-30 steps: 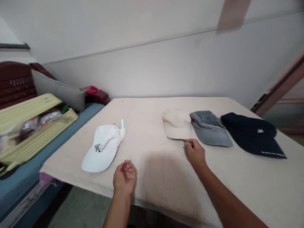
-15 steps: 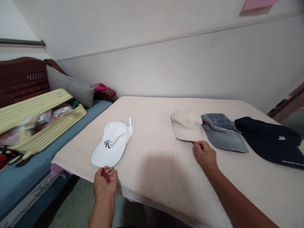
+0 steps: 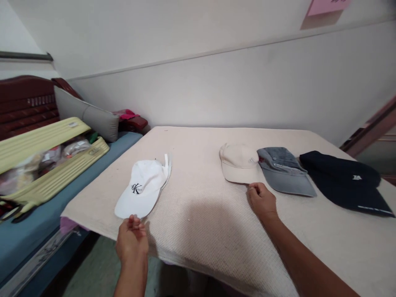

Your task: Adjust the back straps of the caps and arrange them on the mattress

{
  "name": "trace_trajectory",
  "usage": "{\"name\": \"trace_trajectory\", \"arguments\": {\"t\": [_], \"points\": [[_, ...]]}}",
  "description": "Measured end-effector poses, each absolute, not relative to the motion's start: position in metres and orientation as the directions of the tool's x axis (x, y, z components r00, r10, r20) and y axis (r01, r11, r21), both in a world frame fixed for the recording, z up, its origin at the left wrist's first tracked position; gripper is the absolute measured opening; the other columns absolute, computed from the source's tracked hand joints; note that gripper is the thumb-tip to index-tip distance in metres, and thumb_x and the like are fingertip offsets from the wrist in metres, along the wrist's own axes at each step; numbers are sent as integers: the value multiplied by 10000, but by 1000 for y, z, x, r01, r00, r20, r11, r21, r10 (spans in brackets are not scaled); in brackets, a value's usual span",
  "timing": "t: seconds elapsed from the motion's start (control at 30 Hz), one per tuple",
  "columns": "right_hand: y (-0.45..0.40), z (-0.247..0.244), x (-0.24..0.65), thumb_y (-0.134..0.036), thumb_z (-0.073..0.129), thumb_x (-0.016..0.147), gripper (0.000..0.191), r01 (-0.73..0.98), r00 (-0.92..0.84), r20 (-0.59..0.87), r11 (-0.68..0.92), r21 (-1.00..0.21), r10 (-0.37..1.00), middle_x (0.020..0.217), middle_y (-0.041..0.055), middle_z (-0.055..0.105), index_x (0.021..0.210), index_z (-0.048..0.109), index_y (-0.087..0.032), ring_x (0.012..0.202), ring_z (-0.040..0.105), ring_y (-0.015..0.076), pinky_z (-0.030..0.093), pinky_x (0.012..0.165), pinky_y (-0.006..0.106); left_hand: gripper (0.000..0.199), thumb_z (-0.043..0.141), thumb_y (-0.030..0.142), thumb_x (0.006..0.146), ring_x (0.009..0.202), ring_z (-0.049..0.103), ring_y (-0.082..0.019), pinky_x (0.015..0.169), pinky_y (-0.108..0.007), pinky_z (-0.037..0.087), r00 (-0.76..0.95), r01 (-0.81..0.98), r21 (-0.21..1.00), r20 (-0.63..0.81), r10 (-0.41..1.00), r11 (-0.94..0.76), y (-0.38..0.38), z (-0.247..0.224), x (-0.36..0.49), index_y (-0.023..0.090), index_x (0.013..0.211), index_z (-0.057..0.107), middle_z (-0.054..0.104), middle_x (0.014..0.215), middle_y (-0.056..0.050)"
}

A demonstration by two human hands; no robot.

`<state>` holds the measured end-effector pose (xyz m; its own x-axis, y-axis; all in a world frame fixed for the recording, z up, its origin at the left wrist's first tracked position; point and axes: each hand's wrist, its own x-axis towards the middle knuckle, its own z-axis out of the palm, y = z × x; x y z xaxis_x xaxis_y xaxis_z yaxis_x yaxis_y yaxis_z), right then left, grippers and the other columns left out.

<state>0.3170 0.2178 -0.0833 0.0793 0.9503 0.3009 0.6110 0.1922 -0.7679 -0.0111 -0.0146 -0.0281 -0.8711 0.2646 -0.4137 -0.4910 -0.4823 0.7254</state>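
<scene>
Baseball caps point(image 3: 340, 169) lie on the bench point(image 3: 198, 152) (a bed point(image 3: 123, 142) runs alongside, left). Navy cap point(image 3: 334, 183) sits far right, white cap point(image 3: 147, 177) left; grey cap point(image 3: 283, 165) crowds the beige cap's point(image 3: 239, 159) right side. Both hands are at brims: right hand point(image 3: 264, 202) at beige, left hand point(image 3: 131, 241) at white, fingers narrow; I can't tell whether either grips.

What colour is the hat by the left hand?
The hat is white, clearest in the head view.
</scene>
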Motion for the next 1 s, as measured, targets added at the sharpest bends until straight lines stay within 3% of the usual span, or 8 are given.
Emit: {"name": "trace_trajectory", "arguments": {"t": [0.27,0.67,0.87,1.0], "points": [[217,-81,316,-313,456,745,211,617,67,306,201,-761,950,720,46,645,829,600,-183,653,560,187,391,658,290,132,412,51,730,451,460,-41,394,-121,309,-871,-491,721,-412,267,-489,-17,-31,-15,139,655,476,495,588,36],[218,-82,316,-329,447,744,225,627,72,309,197,-753,948,671,39,635,813,599,-179,612,550,181,386,622,276,146,470,24,709,396,386,-21,343,-120,297,-862,-506,699,-416,289,-505,-15,-35,-19,141,623,454,426,556,66],[218,-82,317,-307,454,738,209,625,67,303,197,-755,951,717,44,648,830,598,-187,662,567,190,387,650,283,59,574,109,735,490,501,-44,420,-131,417,-887,-461,753,-382,258,-470,-5,-35,-17,147,714,535,520,606,58],[218,-81,316,-305,454,740,206,625,67,296,191,-757,953,718,41,646,828,599,-188,658,563,187,381,649,282,120,656,145,696,534,559,-83,399,-156,425,-877,-461,783,-331,348,-417,8,-30,-10,144,804,602,600,668,24]]}}
